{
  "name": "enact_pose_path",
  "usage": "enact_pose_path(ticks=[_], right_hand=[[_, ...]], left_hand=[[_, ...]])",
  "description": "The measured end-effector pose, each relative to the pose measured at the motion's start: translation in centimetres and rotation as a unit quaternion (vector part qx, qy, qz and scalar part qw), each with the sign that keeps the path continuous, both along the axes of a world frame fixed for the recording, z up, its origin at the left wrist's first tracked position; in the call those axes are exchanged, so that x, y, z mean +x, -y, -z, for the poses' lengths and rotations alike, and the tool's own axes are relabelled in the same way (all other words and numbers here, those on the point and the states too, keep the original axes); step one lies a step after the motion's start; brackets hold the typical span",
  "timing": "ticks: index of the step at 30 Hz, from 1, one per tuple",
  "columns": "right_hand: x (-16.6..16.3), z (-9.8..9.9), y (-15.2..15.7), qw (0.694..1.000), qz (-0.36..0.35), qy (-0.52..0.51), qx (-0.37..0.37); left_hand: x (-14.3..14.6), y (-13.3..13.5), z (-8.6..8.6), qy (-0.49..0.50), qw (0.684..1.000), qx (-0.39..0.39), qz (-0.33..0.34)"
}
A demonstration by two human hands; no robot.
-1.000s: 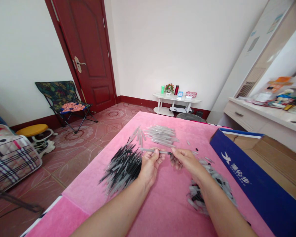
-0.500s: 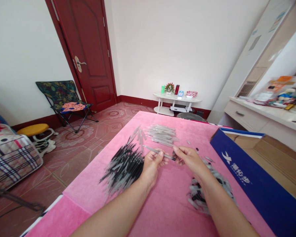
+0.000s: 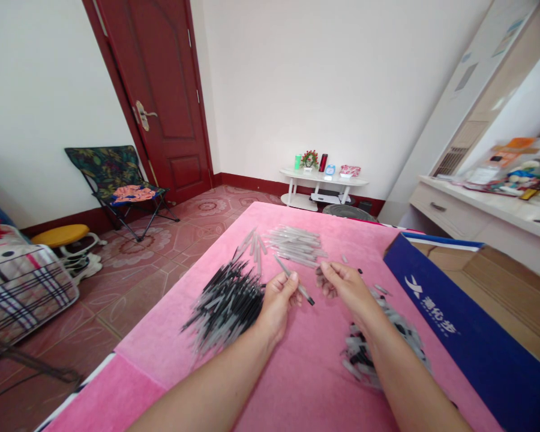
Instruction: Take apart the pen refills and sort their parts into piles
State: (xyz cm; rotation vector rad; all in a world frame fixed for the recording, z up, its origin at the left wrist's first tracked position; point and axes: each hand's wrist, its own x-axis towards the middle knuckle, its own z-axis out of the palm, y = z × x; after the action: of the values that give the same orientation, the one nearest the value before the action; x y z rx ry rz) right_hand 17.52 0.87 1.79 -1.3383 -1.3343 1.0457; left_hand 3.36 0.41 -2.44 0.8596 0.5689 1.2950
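— Pen (image 3: 303,293) in the left hand (image 3: 276,303), pinched between thumb and fingers about halfway along, slanting down toward the right hand (image 3: 344,282).
— What does it look like?
— Thin, with a grey see-through barrel and a black lower end. It's held just above the pink cloth (image 3: 306,372), in the space between the two hands.
— And the right hand?
— The fingers are curled in and bunched together, near the pen's black end but apart from it. Whether some small piece sits inside them, I can't tell from here.
— What's lying about?
— A heap of black sticks (image 3: 225,303) just beside the left wrist, a row of clear tubes (image 3: 297,245) further up the cloth, and a heap of small grey and black bits (image 3: 357,357) under the right forearm.
— Any writing?
— Only on the blue box (image 3: 454,342) at the right side of the cloth. It's open, with brown cardboard inside, and its blue side has a white swoosh mark and three white Chinese characters. Any print on the pen itself is too small to make out.
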Motion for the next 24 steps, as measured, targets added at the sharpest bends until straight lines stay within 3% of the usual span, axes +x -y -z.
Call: enact_pose_path(ticks=[5, 24], right_hand=[[-0.1, -0.1, 0.0, 1.0, 0.006, -0.025, -0.002], [-0.9, 1.1, 0.1, 0.997, -0.061, 0.044, 0.023]], left_hand=[[0.0, 0.1, -0.1, 0.004, 1.0, -0.017, 0.001], [0.0, 0.0, 0.0, -0.008, 0.998, -0.055, 0.012]])
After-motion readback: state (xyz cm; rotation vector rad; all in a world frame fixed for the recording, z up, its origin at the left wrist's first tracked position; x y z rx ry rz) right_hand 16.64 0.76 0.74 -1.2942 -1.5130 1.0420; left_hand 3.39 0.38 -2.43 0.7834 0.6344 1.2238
